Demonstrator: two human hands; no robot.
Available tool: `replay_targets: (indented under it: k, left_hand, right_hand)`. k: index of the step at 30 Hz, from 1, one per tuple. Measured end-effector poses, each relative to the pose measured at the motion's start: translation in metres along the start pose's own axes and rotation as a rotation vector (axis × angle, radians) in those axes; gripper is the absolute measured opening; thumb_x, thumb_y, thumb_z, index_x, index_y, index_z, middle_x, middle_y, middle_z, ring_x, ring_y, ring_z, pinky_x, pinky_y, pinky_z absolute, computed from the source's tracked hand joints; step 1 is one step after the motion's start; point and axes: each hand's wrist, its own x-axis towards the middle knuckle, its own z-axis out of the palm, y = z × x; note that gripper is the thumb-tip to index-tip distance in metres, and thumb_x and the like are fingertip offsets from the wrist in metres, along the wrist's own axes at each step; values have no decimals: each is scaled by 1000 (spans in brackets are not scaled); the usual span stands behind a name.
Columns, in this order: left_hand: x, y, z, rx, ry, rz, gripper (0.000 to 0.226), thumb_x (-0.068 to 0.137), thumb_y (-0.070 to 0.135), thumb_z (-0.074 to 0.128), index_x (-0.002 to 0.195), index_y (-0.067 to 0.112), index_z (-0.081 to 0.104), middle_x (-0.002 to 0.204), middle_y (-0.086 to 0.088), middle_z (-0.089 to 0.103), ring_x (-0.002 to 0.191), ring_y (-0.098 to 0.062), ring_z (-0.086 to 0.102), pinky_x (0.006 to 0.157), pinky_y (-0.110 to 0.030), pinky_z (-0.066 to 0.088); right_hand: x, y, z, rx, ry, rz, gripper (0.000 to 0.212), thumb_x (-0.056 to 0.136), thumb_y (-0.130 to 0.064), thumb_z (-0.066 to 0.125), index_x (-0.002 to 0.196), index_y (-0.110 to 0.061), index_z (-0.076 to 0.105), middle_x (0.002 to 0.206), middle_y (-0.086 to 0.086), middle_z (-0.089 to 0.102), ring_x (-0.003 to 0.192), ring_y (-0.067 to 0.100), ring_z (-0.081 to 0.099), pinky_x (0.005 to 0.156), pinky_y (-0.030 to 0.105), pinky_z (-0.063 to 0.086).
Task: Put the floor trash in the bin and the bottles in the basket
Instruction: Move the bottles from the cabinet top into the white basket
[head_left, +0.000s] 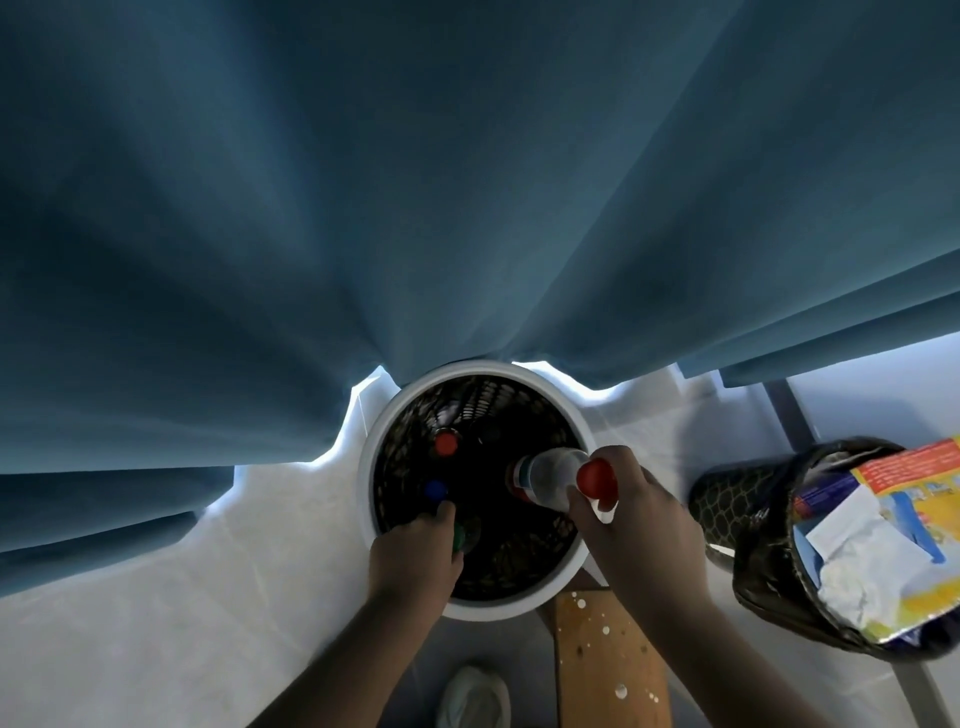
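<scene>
**A:** What are my hands doing?

**B:** Your right hand (639, 519) is closed round the neck end of a clear bottle (550, 475). Its red cap (596, 478) sits against your fingers. The bottle lies tilted over the rim of the white basket (365, 483) at about 3 o'clock, with its base pointing in toward the middle. Your left hand (413, 561) reaches over the rim at 7 o'clock, fingers curled round a green-capped bottle (460, 538) that is already inside the dark mesh wall.

**A:** What is in the basket?

**B:** 2 more bottles show by their caps only. A second red cap (445, 444) sits at 10 o'clock and a blue cap (435, 489) at 9 o'clock, just above your left thumb. The bottom is too dark to make out anything else.

**A:** And the bin?

**B:** The bin (769, 597), lined with a black bag, stands at 3 o'clock from the basket, apart from it. Crumpled white, yellow and orange packaging (872, 545) fills its mouth.

**A:** What is around them?

**B:** A blue curtain (467, 182) hangs at 12 o'clock and touches the basket's far rim. A paint-spotted wooden board (608, 665) sits at 6 o'clock, with your pale shoe (472, 696) beside it on the white floor (156, 597).
</scene>
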Motion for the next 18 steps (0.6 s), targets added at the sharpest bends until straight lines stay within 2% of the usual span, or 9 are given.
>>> replay_targets:
  k: [4, 8, 12, 15, 18]
  left_hand:
    - [9, -3, 12, 114, -29, 88, 40, 93, 31, 50, 130, 20, 42, 113, -2, 63, 99, -24, 64, 75, -30, 50]
    - [19, -5, 20, 220, -71, 148, 30, 94, 20, 47, 124, 16, 49, 111, -5, 63, 97, -25, 65, 66, -29, 43]
    - [36, -10, 16, 171, -31, 162, 30, 92, 29, 50, 119, 16, 51, 111, -4, 62, 98, -24, 63, 66, -30, 41]
    - [59, -12, 13, 115, 33, 195, 27, 91, 31, 51, 113, 15, 53, 112, -4, 59, 103, -24, 59, 73, -32, 46]
    - [79, -4, 23, 46, -21, 235, 32, 90, 31, 54, 117, 15, 54, 118, -5, 56, 109, -25, 55, 82, -35, 48]
  right_hand:
    - [11, 4, 11, 27, 43, -5, 37, 86, -45, 62, 113, -25, 48, 97, -3, 68, 65, 15, 58, 54, 22, 42]
    - [23, 4, 21, 36, 35, -2, 36, 87, -43, 62, 114, -26, 46, 103, -2, 67, 75, 19, 62, 61, 29, 52]
    - [32, 4, 29, 22, -3, -23, 34, 89, -43, 59, 115, -26, 47, 104, -2, 66, 79, 18, 60, 62, 27, 50]
    - [39, 6, 36, 6, -48, -20, 36, 90, -45, 56, 118, -26, 46, 106, -4, 65, 79, 16, 55, 64, 26, 47]
    - [45, 9, 46, -35, -73, -35, 35, 90, -46, 54, 118, -26, 45, 102, -5, 63, 77, 14, 51, 63, 25, 42]
